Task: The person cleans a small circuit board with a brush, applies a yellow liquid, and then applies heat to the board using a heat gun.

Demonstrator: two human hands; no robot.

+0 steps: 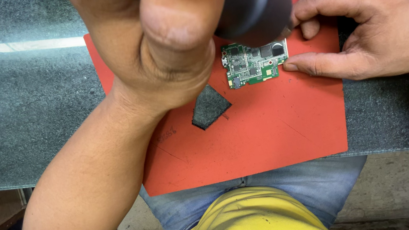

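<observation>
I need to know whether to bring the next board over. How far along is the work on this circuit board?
Done: the bare green circuit board lies flat on the orange mat. In hand: the right hand pins its right edge with the fingertips, while the left hand holds a dark cylindrical tool over its top edge. Left: unclear; the tool hides its tip and the spot beneath.

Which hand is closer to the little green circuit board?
Right. The right hand touches the green circuit board's right edge with its fingers; the left hand holds a dark tool above it.
</observation>
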